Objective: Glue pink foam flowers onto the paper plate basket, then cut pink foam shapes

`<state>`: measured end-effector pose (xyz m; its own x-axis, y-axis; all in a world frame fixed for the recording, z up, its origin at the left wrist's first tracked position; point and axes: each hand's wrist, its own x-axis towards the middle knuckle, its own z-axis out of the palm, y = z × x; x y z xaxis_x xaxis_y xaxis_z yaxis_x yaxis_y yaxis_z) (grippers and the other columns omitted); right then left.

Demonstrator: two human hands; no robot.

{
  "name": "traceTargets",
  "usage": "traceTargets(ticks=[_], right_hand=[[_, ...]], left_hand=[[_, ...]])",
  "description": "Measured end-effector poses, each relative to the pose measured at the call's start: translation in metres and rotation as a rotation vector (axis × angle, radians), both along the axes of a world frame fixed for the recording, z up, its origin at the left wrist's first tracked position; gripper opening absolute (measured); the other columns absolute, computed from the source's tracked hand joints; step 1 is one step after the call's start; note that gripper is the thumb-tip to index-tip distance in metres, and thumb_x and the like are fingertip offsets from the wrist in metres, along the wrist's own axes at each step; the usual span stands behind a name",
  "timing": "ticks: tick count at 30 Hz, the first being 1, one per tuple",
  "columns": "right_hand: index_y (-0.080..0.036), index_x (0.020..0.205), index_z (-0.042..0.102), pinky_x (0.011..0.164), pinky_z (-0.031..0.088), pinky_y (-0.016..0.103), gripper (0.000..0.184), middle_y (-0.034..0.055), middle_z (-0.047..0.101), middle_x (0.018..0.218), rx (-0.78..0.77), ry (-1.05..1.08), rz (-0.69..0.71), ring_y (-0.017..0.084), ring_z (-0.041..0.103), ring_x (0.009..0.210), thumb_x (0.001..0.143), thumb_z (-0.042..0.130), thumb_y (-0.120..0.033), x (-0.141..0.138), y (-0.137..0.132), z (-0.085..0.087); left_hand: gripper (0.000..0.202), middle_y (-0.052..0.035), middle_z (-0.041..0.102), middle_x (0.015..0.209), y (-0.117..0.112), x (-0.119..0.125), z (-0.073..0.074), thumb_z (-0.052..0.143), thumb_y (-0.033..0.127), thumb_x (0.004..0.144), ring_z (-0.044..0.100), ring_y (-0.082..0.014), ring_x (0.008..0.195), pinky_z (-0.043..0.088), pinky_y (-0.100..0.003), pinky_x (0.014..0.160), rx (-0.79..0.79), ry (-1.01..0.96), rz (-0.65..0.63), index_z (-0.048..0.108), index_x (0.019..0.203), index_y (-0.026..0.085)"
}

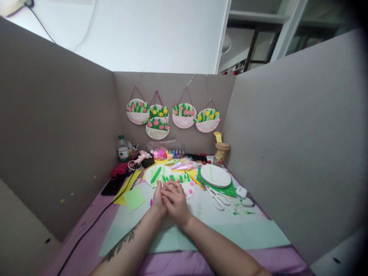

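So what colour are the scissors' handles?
White; the scissors show in the head view, right of the hands.

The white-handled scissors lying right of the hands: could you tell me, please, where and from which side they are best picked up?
I would take the white-handled scissors by the looped handles, which lie at the near end, towards the person, with the blades pointing away to the upper left. They lie flat on the table, apart from the hands, so the right hand could probably come from above and the near side.

Craft booth: cardboard walls (57, 126), hung paper-plate flower baskets (184, 115), scissors (217, 198), glue gun (140, 158).
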<state>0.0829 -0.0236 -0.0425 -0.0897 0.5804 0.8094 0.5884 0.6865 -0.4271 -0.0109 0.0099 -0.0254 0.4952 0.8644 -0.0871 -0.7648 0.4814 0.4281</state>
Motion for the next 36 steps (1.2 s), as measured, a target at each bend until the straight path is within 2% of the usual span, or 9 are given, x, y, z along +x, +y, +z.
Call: traceTargets(ticks=[3,7,13,17,21,24,29,33,36], right_hand=[[-0.025,0.101,0.072,0.098,0.043,0.05,0.025,0.0057,0.066,0.117,0.012,0.021,-0.023,0.025,0.048,0.116,0.084,0.056,-0.016,0.004,0.002,0.0],[-0.026,0.102,0.072,0.097,0.044,0.048,0.027,0.0034,0.065,0.119,0.045,-0.032,0.069,0.025,0.046,0.117,0.083,0.056,-0.015,0.003,-0.001,0.0],[-0.027,0.109,0.07,0.098,0.043,0.05,0.029,0.0045,0.064,0.121,-0.007,-0.018,0.039,0.026,0.047,0.118,0.085,0.056,-0.018,0.007,0.005,0.001],[-0.027,0.109,0.069,0.095,0.045,0.049,0.028,0.0047,0.066,0.118,0.048,-0.047,0.046,0.025,0.048,0.117,0.086,0.055,-0.02,0.015,0.003,0.001],[-0.028,0.11,0.068,0.097,0.042,0.048,0.03,0.0021,0.064,0.122,0.077,-0.142,0.104,0.025,0.045,0.12,0.083,0.057,-0.02,0.011,-0.002,0.004],[-0.026,0.11,0.069,0.099,0.04,0.05,0.029,0.0029,0.063,0.123,0.072,-0.131,0.049,0.026,0.044,0.12,0.084,0.056,-0.021,0.012,0.001,0.005],[-0.028,0.106,0.07,0.096,0.042,0.049,0.027,0.0029,0.065,0.12,0.077,-0.107,0.009,0.025,0.046,0.118,0.085,0.055,-0.02,0.019,0.002,0.007],[-0.028,0.106,0.07,0.097,0.041,0.048,0.027,0.0027,0.063,0.123,0.108,-0.176,0.107,0.026,0.044,0.121,0.082,0.06,-0.022,0.014,-0.002,0.006],[-0.027,0.109,0.069,0.097,0.042,0.049,0.028,0.0047,0.064,0.122,0.087,-0.131,0.059,0.026,0.046,0.119,0.083,0.058,-0.022,0.013,-0.001,0.005]], left_hand=[[0.065,-0.0195,0.056,0.126,0.0,-0.002,0.007,0.022,0.058,0.092,0.058,-0.0265,0.114,0.048,-0.043,0.095,-0.049,0.029,0.025,0.032,0.14,0.015],[0.069,-0.0184,0.055,0.129,0.003,-0.007,0.011,0.023,0.061,0.091,0.057,-0.0284,0.115,0.044,-0.05,0.097,-0.037,0.022,0.119,0.027,0.143,0.016],[0.066,-0.0202,0.057,0.125,-0.004,0.001,0.008,0.025,0.059,0.091,0.057,-0.0283,0.115,0.045,-0.046,0.098,-0.083,-0.006,-0.011,0.036,0.139,0.015],[0.069,-0.0197,0.053,0.13,0.0,-0.008,0.017,0.022,0.061,0.09,0.057,-0.0281,0.115,0.046,-0.049,0.095,-0.058,-0.014,0.064,0.027,0.143,0.017],[0.068,-0.0176,0.052,0.132,0.002,-0.008,0.012,0.023,0.063,0.089,0.055,-0.0298,0.117,0.043,-0.052,0.097,-0.04,0.013,0.103,0.033,0.14,0.02],[0.067,-0.0196,0.055,0.128,-0.003,-0.002,0.009,0.026,0.06,0.09,0.055,-0.0299,0.117,0.044,-0.048,0.098,-0.066,0.006,0.03,0.037,0.138,0.015],[0.067,-0.0194,0.053,0.131,-0.001,-0.008,0.016,0.021,0.061,0.091,0.055,-0.0289,0.118,0.044,-0.051,0.097,-0.041,-0.024,0.045,0.03,0.141,0.017],[0.067,-0.0167,0.053,0.132,0.002,-0.009,0.008,0.026,0.064,0.089,0.054,-0.0295,0.119,0.042,-0.052,0.098,-0.007,0.001,0.082,0.035,0.139,0.02],[0.064,-0.0181,0.057,0.126,-0.001,-0.004,0.004,0.026,0.06,0.091,0.056,-0.0283,0.116,0.043,-0.048,0.099,-0.015,0.01,0.019,0.04,0.137,0.017]])
